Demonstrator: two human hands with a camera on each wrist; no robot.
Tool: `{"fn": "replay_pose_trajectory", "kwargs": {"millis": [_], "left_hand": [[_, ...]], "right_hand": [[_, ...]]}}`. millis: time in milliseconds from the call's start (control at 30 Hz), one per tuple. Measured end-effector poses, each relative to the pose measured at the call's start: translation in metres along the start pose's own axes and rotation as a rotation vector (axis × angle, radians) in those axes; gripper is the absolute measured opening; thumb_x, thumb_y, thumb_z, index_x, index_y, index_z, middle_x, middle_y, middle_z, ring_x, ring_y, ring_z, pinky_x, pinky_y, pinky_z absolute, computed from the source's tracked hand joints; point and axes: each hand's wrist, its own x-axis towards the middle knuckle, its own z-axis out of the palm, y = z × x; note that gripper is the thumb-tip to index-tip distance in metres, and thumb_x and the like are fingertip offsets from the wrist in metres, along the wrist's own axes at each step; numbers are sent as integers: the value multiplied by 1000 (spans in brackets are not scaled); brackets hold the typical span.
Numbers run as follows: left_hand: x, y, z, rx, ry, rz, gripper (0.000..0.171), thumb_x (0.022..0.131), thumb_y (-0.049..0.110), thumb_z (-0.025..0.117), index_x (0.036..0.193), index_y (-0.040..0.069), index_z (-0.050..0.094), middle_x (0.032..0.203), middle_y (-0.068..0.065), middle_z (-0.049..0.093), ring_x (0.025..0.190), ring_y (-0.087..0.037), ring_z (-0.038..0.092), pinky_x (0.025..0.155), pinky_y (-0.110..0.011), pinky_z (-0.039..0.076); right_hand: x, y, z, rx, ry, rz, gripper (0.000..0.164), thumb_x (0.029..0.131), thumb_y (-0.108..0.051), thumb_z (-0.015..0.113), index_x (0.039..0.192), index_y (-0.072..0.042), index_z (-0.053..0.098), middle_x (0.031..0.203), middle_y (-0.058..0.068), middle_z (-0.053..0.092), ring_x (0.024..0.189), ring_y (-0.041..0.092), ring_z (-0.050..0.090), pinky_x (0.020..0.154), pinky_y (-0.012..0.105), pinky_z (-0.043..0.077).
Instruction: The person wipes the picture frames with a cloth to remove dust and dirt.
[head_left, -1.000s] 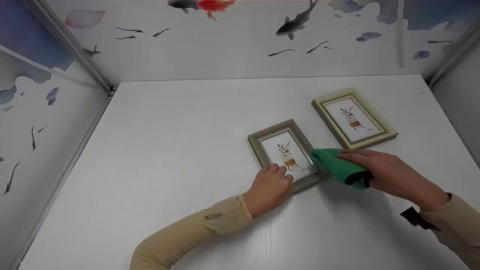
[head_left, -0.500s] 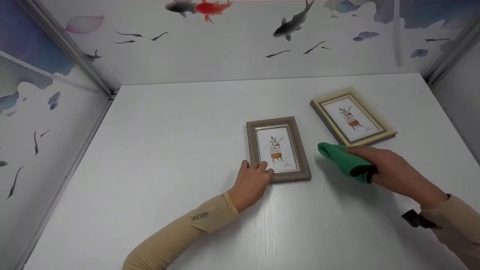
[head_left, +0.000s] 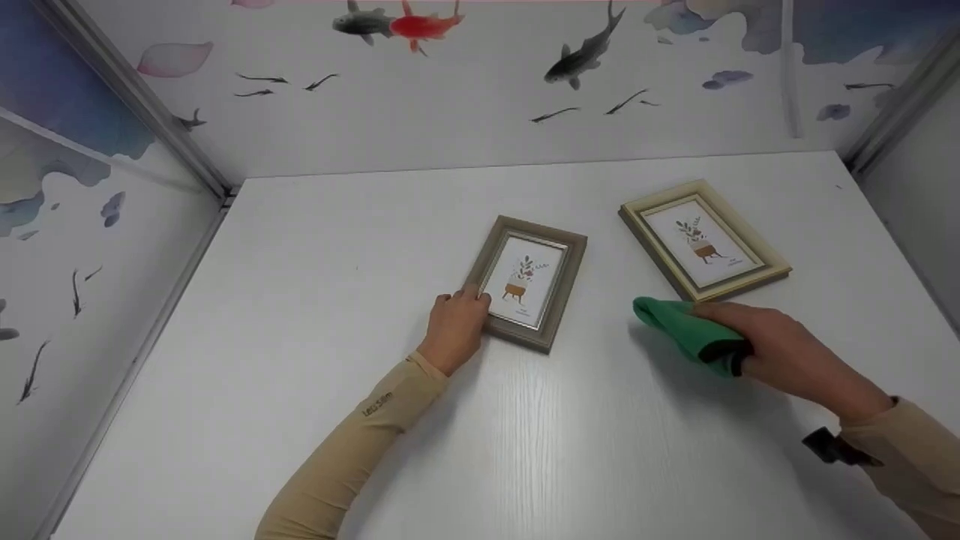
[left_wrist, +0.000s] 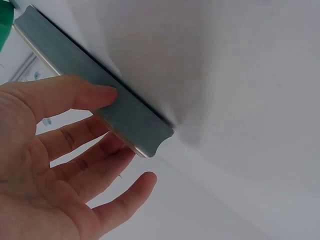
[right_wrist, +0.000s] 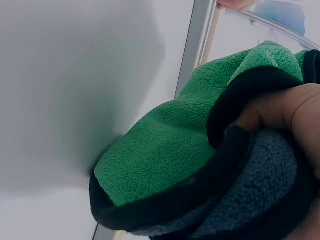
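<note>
My left hand [head_left: 456, 330] grips a grey-brown picture frame [head_left: 525, 279] by its left side. In the left wrist view, the thumb presses the frame's outer edge [left_wrist: 135, 110] while the other fingers lie toward its front; the little finger stands apart. A plant-pot print shows behind the frame's inner silver border. My right hand [head_left: 795, 356] holds a bunched green cloth [head_left: 686, 330] with black trim, to the right of that frame and apart from it. The right wrist view shows the cloth [right_wrist: 160, 145] folded, its fold pinched under the thumb.
A second picture frame [head_left: 705, 240], cream-gold with a similar print, lies face up at the back right, just beyond the cloth. The white table [head_left: 315, 300] is bordered by panels [head_left: 450, 97] printed with fish at the back and left.
My left hand has turned the grey-brown frame clockwise and moved it left, away from the green cloth that touched its right side a second ago. The right hand stays nearly in place.
</note>
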Motion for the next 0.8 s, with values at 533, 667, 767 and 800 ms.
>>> {"fn": "replay_pose_trajectory", "kwargs": {"millis": [533,667,767,800], "left_hand": [[12,-30,8,-138,-4,-80,15,87,-9,64,102,-10,63,96,-23,61,85,-32,66,70,-36,56],[20,-49,9,-179,-5,-154,10,89,-9,61,99,-11,64,94,-24,63,84,-34,67,71,-39,56],[25,-63,10,-205,-12,-229,8,90,-9,60,97,-11,64,91,-25,64,82,-36,67,70,-42,55],[27,-67,11,-208,-10,-252,8,90,-9,59,96,-11,64,90,-25,65,81,-36,67,69,-42,55]], "right_hand": [[-3,2,4,10,-3,1,78,62,31,62,131,-5,56,117,14,63,99,27,57,77,47,48],[-7,3,4,9,2,7,76,62,31,62,130,-4,56,116,13,64,96,25,57,77,47,48],[-9,4,4,7,6,4,75,63,30,62,129,-3,57,115,13,64,96,25,57,77,46,48],[-9,4,4,5,7,3,74,63,30,62,129,-3,57,115,13,64,96,25,58,77,46,48]]}}
